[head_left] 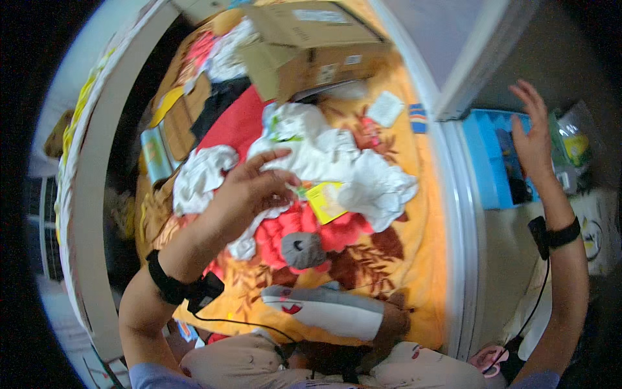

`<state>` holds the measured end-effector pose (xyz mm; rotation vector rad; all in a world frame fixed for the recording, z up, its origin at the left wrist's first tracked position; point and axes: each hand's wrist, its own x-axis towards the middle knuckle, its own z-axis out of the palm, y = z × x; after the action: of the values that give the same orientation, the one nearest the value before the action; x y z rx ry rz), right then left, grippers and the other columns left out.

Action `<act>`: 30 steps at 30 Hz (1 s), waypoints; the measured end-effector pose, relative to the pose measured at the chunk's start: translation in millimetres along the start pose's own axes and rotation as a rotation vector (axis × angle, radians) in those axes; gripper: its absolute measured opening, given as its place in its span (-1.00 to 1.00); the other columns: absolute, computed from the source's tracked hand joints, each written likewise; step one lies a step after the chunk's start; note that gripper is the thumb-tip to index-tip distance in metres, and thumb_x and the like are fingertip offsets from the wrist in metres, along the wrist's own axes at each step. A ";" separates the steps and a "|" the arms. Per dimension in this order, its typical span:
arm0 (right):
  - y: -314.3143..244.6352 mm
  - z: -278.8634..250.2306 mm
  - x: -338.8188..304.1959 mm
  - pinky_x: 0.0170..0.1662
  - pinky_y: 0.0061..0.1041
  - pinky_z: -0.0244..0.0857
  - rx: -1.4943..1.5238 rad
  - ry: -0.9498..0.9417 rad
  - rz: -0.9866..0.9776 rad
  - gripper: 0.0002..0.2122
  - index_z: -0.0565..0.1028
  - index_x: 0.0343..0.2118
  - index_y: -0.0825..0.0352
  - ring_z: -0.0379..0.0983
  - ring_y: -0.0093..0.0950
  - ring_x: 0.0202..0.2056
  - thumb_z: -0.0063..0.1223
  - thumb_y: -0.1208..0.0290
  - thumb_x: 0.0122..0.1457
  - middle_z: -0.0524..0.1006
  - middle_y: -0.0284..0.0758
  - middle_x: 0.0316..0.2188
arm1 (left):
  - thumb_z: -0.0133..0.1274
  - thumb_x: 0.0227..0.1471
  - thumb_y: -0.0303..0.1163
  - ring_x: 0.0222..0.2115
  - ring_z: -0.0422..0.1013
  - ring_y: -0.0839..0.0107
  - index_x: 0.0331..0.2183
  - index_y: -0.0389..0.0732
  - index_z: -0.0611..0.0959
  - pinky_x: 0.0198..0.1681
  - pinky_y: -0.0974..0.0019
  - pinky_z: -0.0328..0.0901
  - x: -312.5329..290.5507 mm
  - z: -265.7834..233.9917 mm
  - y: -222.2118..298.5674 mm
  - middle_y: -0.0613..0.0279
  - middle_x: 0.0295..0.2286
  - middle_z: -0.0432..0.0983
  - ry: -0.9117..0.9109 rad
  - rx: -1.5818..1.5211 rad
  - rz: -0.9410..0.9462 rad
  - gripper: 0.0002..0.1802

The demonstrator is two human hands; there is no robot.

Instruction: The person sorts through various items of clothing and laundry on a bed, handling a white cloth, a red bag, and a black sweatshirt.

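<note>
My left hand (256, 185) hovers over a heap of clothes, its fingers apart and slightly bent; I make out nothing held in it. Just right of its fingertips lies a yellow card or packet (326, 202). White cloth (311, 146) spreads beyond the hand. Below the card sits a puffy red item (343, 230) with a grey rounded patch (303, 250). Out to the right, my right hand (534, 136) is raised with fingers stretched, empty, beside a blue plastic bin (486, 162). Both wrists wear black straps with cables.
An orange patterned blanket (424, 259) lies under the clothes. At the back stands an open cardboard box (324, 55). A white frame (453, 227) runs between blanket and bin. My leg in a white-and-grey sock (330, 312) is folded in front. Pink scissors (490, 358) lie lower right.
</note>
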<state>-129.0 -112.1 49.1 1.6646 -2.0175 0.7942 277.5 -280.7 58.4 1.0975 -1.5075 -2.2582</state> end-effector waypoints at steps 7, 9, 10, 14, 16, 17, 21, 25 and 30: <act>-138.3 117.7 -12.5 0.05 -0.33 0.06 0.385 -0.843 -0.180 -0.57 0.32 -0.11 0.31 0.12 -0.16 0.02 0.05 0.49 -0.15 0.21 -0.12 -0.03 | -0.09 -0.02 -0.45 -0.42 0.38 0.51 -0.01 -0.29 0.23 -0.32 0.49 0.27 -64.6 -113.1 0.6 0.22 -0.38 0.43 0.470 0.030 0.219 -0.51; -154.8 150.1 -29.1 0.09 -0.34 0.01 0.303 -0.957 -0.147 -0.45 0.24 -0.04 0.32 0.08 -0.14 0.05 0.11 0.41 -0.18 0.12 -0.02 0.02 | -0.08 -0.02 -0.46 -0.43 0.37 0.51 -0.02 -0.29 0.25 -0.33 0.50 0.26 -71.0 -137.3 -18.2 0.24 -0.37 0.43 0.543 0.094 0.226 -0.52; -161.2 165.0 -36.1 0.12 -0.35 -0.05 0.221 -1.064 -0.105 -0.33 0.17 0.03 0.33 0.04 -0.11 0.08 0.17 0.33 -0.21 0.02 0.07 0.06 | -0.07 -0.05 -0.45 -0.39 0.37 0.49 -0.06 -0.23 0.31 -0.31 0.49 0.26 -69.6 -154.7 -36.5 0.26 -0.36 0.43 0.540 0.193 0.220 -0.56; -208.1 184.5 -75.4 0.06 -0.34 0.05 -0.016 -1.011 0.076 -0.26 0.11 0.05 0.37 0.06 -0.08 0.06 0.18 0.29 -0.24 0.05 0.08 0.06 | -0.02 -0.10 -0.55 -0.36 0.35 0.48 -0.10 -0.23 0.34 -0.30 0.45 0.26 -63.8 -205.1 -124.4 0.24 -0.36 0.40 0.490 0.552 0.377 -0.56; -184.2 182.9 -84.1 0.01 -0.34 0.11 -0.040 -0.945 0.076 -0.31 0.15 0.03 0.34 0.14 -0.11 0.01 0.15 0.32 -0.25 0.15 0.03 0.01 | 0.04 -0.16 -0.55 -0.32 0.35 0.40 -0.15 -0.24 0.39 -0.30 0.41 0.28 -47.8 -180.7 -145.1 0.21 -0.36 0.39 0.490 0.690 0.385 -0.58; -179.0 182.1 -89.4 -0.03 -0.35 0.16 -0.022 -0.870 0.079 -0.35 0.20 0.00 0.32 0.22 -0.15 -0.04 0.12 0.35 -0.26 0.25 -0.02 -0.04 | 0.07 -0.19 -0.52 -0.30 0.35 0.39 -0.20 -0.23 0.43 -0.31 0.39 0.28 -41.7 -176.2 -156.1 0.17 -0.35 0.39 0.471 0.753 0.459 -0.60; -221.6 132.5 -63.7 -0.21 -0.33 0.27 0.267 -0.958 0.282 -0.49 0.37 -0.15 0.27 0.41 -0.22 -0.29 0.03 0.43 -0.34 0.47 -0.12 -0.39 | 0.10 -0.18 -0.44 -0.45 0.37 0.42 -0.34 -0.28 0.50 -0.40 0.39 0.29 -34.6 -167.6 -169.5 0.13 -0.46 0.42 0.479 0.803 0.527 -0.74; -232.2 127.6 -74.8 -0.16 -0.41 0.26 0.731 -1.280 -0.083 -0.45 0.34 -0.12 0.37 0.40 -0.26 -0.20 0.17 0.25 -0.25 0.46 -0.12 -0.28 | 0.09 -0.11 -0.41 -0.57 0.30 0.57 -0.49 -0.30 0.50 -0.51 0.47 0.22 -18.0 -154.8 -170.7 0.32 -0.62 0.39 0.266 0.657 0.241 -0.84; -235.8 209.4 -99.5 -0.17 -0.37 0.27 0.627 -1.053 0.460 -0.39 0.31 -0.10 0.41 0.41 -0.24 -0.21 0.22 0.17 -0.22 0.45 -0.11 -0.24 | 0.02 -0.04 -0.43 -0.57 0.26 0.63 -0.48 -0.34 0.48 -0.48 0.49 0.23 -6.3 -125.3 -178.5 0.34 -0.62 0.38 0.080 0.527 0.237 -0.84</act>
<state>131.7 -204.4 -132.1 2.3024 -3.1956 0.8368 406.1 -284.8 -117.7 1.0404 -2.1356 -1.6839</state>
